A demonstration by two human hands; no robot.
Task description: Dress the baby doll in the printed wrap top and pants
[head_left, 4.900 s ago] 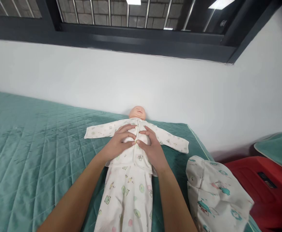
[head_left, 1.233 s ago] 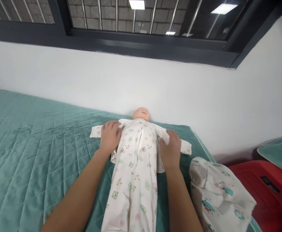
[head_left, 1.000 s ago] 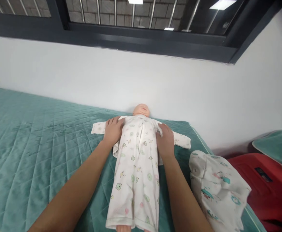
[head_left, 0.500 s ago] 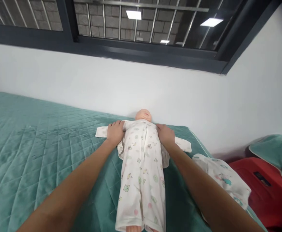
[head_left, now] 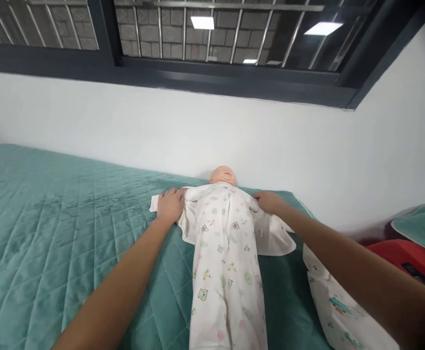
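Observation:
A baby doll [head_left: 222, 175] lies on its back, its head close to the wall. It wears a white outfit [head_left: 227, 253] printed with small animals. Spread beneath its upper body is a white baby shirt [head_left: 276, 238], with a sleeve end showing past my left hand. My left hand [head_left: 171, 204] is closed over that sleeve, around the doll's arm on the left. At the opposite shoulder, my right hand [head_left: 268, 201] pinches the fabric near the other sleeve. The doll's hands and the fingertips of my left hand are hidden.
A green quilted cover [head_left: 88, 233] lies under the doll. White printed cloth [head_left: 344, 306] rests at the lower right, partly behind my right forearm. Beyond it are a red case [head_left: 391, 253] and green fabric [head_left: 422, 226]. A wall [head_left: 143, 126] and barred window stand behind.
My right hand has moved outward to the right from the doll's shoulder. More of the shirt's right panel is spread out. The view has shifted slightly, and the doll's feet have left it.

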